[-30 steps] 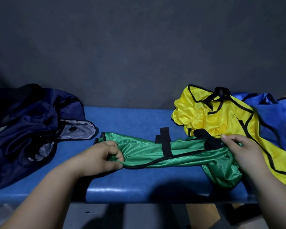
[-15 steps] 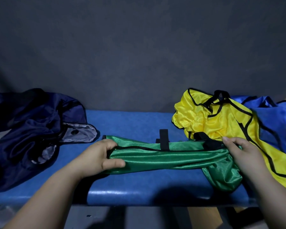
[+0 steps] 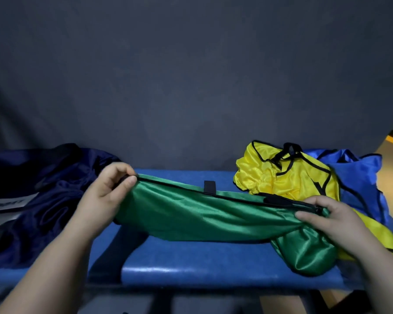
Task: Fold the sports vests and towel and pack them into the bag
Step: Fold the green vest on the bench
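Head view: at mid-frame, a person stretches a green vest (image 3: 202, 218) across a blue bench (image 3: 213, 264). The left hand (image 3: 107, 191) pinches its black-trimmed top edge between thumb and fingers left of centre, and the right hand (image 3: 327, 220) grips the opposite end at right, fingers curled over the bunched fabric. The vest hangs taut along its top edge, raised at the left end, while its lower right corner lies crumpled on the bench near the front edge. The step in hand appears to be the lengthwise fold. It would go best with even tension between both hands, the trimmed edges lined up, the loose corner tucked under and the cloth laid flat before it is halved. The slick fabric is likely to slide. A yellow vest (image 3: 281, 180) and a blue vest (image 3: 354, 177) lie heaped unfolded at right, and the dark navy bag (image 3: 43, 200) slumps at left on the bench. No towel can be made out. A white label (image 3: 7, 205) on the bag at the left edge carries dark lettering too blurred to read, and no brand or writing shows on the vests.
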Demonstrator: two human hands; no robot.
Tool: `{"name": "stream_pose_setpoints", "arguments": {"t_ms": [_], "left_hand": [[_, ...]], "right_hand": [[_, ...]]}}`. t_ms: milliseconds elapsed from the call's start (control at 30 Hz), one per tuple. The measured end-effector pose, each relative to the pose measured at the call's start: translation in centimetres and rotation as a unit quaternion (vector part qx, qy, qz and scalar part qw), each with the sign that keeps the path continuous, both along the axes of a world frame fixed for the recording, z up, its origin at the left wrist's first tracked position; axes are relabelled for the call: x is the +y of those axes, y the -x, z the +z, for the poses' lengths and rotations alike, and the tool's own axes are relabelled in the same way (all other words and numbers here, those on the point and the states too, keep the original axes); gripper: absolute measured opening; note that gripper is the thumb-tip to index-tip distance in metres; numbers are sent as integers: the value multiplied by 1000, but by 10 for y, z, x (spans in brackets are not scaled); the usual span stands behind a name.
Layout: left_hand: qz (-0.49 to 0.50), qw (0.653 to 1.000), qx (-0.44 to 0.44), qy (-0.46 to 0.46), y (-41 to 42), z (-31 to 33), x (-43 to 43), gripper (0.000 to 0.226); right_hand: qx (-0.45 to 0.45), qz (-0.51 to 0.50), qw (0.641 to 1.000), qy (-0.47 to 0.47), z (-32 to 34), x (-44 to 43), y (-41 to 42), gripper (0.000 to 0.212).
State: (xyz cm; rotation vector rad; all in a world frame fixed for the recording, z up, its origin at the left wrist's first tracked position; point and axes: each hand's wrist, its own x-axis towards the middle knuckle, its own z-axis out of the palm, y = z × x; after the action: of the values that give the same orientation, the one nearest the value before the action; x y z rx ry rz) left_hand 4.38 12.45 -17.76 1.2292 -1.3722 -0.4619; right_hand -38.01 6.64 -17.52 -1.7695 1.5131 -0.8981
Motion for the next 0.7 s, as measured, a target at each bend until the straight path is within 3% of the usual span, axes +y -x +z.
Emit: {"name": "stream_pose_setpoints", "arguments": {"t_ms": [67,200,333,400,500,600,700], "left_hand": [[30,999,-4,31,-5,14,14,11],[78,994,-24,67,-11,37,42,5],[115,990,-52,68,-29,60,59,3],[136,986,-68,62,-40,71,60,7],[155,982,-104,24,-57,71,45,20],[180,964,-186,-64,-70,49,14,20],[187,920,-286,-190,-79,6,-15,17]], "right_hand": [[0,12,1000,18,13,9,-3,14],[-7,65,997,40,38,23,-11,10],[2,139,990,16,67,31,-15,61],[12,167,986,1,80,27,-19,71],[62,169,984,-14,91,11,-33,43],[171,169,970,-27,80,-16,-52,20],[243,137,960,-24,43,-47,-69,18]]}}
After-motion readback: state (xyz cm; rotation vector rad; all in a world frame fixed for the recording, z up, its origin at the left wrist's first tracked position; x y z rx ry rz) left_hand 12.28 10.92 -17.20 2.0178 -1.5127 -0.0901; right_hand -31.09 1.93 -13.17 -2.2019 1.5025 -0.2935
